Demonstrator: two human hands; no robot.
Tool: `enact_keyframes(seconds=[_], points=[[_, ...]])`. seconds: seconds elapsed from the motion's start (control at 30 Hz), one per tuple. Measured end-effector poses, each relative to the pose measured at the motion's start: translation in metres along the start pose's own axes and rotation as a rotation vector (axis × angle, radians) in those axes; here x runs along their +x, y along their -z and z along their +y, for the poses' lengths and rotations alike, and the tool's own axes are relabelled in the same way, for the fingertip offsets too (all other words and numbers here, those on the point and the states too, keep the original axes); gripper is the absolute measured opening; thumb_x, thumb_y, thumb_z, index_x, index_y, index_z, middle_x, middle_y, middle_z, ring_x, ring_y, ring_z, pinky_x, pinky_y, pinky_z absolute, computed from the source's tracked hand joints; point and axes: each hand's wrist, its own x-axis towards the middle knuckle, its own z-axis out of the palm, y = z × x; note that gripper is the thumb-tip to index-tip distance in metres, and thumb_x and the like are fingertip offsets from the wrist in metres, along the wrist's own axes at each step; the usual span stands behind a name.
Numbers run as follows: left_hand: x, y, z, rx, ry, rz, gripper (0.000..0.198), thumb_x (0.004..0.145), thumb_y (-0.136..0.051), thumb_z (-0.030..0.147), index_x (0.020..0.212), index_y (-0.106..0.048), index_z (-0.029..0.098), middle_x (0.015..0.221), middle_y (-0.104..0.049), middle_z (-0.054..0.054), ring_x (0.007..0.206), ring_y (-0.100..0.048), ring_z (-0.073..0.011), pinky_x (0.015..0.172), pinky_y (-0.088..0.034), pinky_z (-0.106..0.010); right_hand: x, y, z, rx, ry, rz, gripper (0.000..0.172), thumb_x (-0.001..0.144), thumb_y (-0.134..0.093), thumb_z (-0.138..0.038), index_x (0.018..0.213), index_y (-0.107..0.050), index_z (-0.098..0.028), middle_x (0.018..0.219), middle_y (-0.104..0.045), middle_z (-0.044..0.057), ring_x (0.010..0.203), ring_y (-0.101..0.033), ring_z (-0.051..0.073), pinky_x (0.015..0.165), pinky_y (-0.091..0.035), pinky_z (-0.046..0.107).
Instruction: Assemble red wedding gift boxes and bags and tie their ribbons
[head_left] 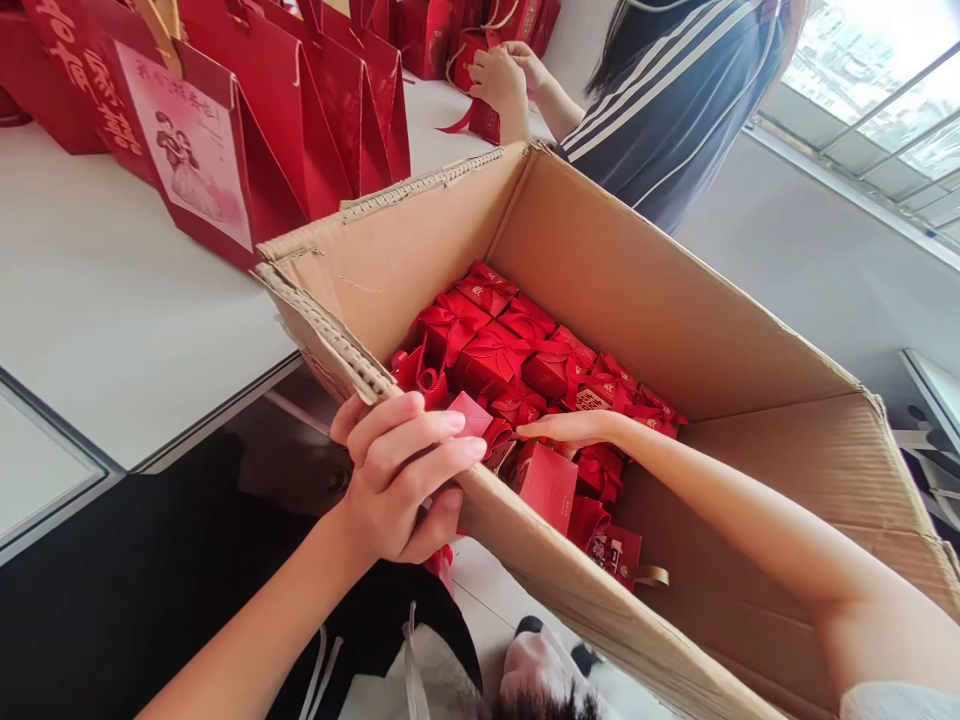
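Note:
My left hand [405, 475] grips the near wall of a large cardboard box [600, 220], its fingers bent over the torn top edge and its thumb on the outer side. Inside, small red gift boxes [491, 360] tied with satin ribbon bows are packed together. My right hand [574, 428] reaches down among them, fingers stretched out and pointing left, partly hidden by the boxes. Just below it stands a plain red carton [547, 485]. A small red bag with a printed picture [615, 555] lies nearer to me in the box.
Red paper gift bags [300, 110] stand in a row on the white table [97, 270] to the left. Across the box, a person in a striped dark garment [675, 100] handles a ribbon with both hands [502, 80]. A window [885, 90] is at the upper right.

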Motion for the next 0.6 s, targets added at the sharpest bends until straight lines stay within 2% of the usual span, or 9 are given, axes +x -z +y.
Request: enact_keyframes(seconds=[0.03,0.1,0.17,0.23,0.3,0.37,0.47,0.53,0.6], points=[[0.000,0.000,0.000,-0.008,0.005,-0.006,0.030,0.088,-0.040,0.030,0.113,-0.057,0.034,0.095,-0.061,-0.003,0.114,-0.049,-0.0247,0.102,-0.032,-0.043,-0.006,0.003,0.002,-0.013,0.037,-0.062,0.041,0.095,-0.049,-0.046,0.127,-0.060,-0.021,0.129,-0.063,0.007,0.112,-0.064,0.023,0.087,-0.056,0.036],[0.000,0.000,0.001,-0.022,0.013,-0.003,0.031,0.088,-0.040,0.031,0.113,-0.057,0.035,0.094,-0.062,-0.003,0.114,-0.050,-0.0249,0.103,-0.031,-0.043,-0.015,0.003,0.005,-0.097,0.140,-0.136,0.065,0.084,-0.066,-0.048,0.141,-0.047,-0.025,0.143,-0.052,0.005,0.129,-0.052,0.024,0.103,-0.046,0.034],[0.000,0.000,0.001,-0.023,0.011,0.001,0.032,0.087,-0.041,0.031,0.114,-0.057,0.035,0.093,-0.062,-0.003,0.112,-0.050,-0.0254,0.102,-0.032,-0.043,-0.017,-0.004,0.005,-0.218,0.185,-0.108,0.081,0.075,-0.075,-0.048,0.144,-0.043,-0.019,0.144,-0.050,0.009,0.132,-0.048,0.027,0.110,-0.038,0.034],[0.001,0.000,0.000,-0.016,0.000,0.000,0.032,0.086,-0.041,0.030,0.115,-0.057,0.033,0.095,-0.061,-0.004,0.113,-0.050,-0.0252,0.102,-0.032,-0.042,-0.014,-0.011,0.003,-0.286,0.149,-0.012,0.080,0.078,-0.070,-0.051,0.142,-0.042,-0.012,0.141,-0.051,0.016,0.127,-0.051,0.033,0.109,-0.038,0.039],[0.001,0.001,0.000,-0.012,-0.011,-0.008,0.032,0.087,-0.041,0.029,0.114,-0.057,0.031,0.097,-0.061,-0.004,0.115,-0.049,-0.0244,0.103,-0.032,-0.041,-0.008,-0.015,0.002,-0.293,0.123,0.061,0.075,0.083,-0.064,-0.050,0.142,-0.039,-0.010,0.137,-0.054,0.020,0.122,-0.055,0.035,0.104,-0.041,0.043],[0.002,0.001,0.000,-0.016,-0.014,-0.012,0.031,0.087,-0.041,0.028,0.113,-0.058,0.031,0.100,-0.061,-0.004,0.116,-0.048,-0.0236,0.105,-0.031,-0.040,-0.003,-0.014,0.003,-0.285,0.133,0.097,0.070,0.082,-0.065,-0.046,0.138,-0.040,-0.012,0.127,-0.060,0.019,0.112,-0.060,0.033,0.097,-0.045,0.041],[0.002,0.001,0.001,-0.031,-0.007,-0.014,0.029,0.087,-0.042,0.027,0.110,-0.059,0.031,0.100,-0.062,-0.004,0.118,-0.047,-0.0228,0.107,-0.030,-0.040,-0.001,-0.017,0.009,-0.264,0.146,0.143,0.061,0.068,-0.077,-0.043,0.116,-0.053,-0.015,0.098,-0.070,0.011,0.087,-0.066,0.028,0.080,-0.052,0.035],[0.003,0.002,0.003,-0.045,0.000,-0.022,0.029,0.085,-0.043,0.025,0.109,-0.060,0.029,0.098,-0.064,-0.004,0.119,-0.047,-0.0224,0.110,-0.027,-0.040,-0.002,-0.027,0.011,-0.233,0.173,0.200,0.055,0.056,-0.083,-0.040,0.100,-0.057,-0.017,0.078,-0.069,0.005,0.071,-0.066,0.024,0.068,-0.052,0.030],[0.006,0.005,0.005,-0.065,0.010,-0.026,0.029,0.083,-0.045,0.022,0.107,-0.061,0.026,0.094,-0.066,-0.004,0.118,-0.049,-0.0220,0.113,-0.025,-0.039,-0.005,-0.042,0.011,-0.183,0.234,0.308,0.042,0.054,-0.080,-0.033,0.087,-0.058,-0.020,0.064,-0.066,0.001,0.059,-0.064,0.021,0.057,-0.049,0.026]])
